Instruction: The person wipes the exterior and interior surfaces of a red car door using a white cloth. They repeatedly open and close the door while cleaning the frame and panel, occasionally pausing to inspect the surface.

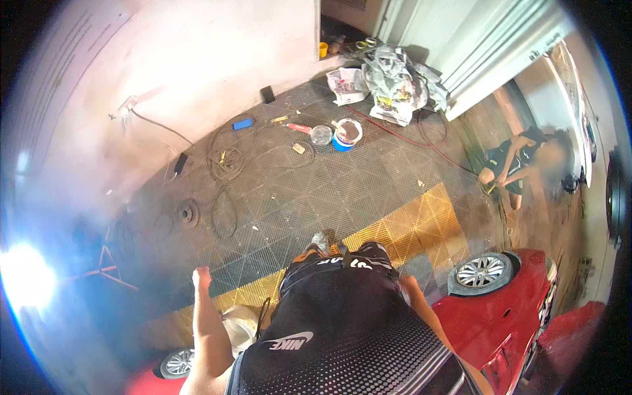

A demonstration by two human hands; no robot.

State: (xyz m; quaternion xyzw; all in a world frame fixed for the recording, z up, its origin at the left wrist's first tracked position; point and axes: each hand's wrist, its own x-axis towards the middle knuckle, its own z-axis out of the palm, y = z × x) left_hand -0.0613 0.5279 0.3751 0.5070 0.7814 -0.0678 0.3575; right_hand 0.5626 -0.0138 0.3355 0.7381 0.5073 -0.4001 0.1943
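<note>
Beside the left hip, left hand (pixel 201 276) fisted, empty, above white bag (pixel 240 326): likely soft, light; grip its neck; right hand hidden.

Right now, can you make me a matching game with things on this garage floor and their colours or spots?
Things:
1. paint tub
2. flat box
3. car wheel
4. newspaper heap

Matches:
A. beside the red car body
B. small and blue, near the wall
C. crumpled grey and white, by the doorway
D. white and blue tub, brownish inside

Pairs: 1-D, 2-B, 3-A, 4-C
</note>
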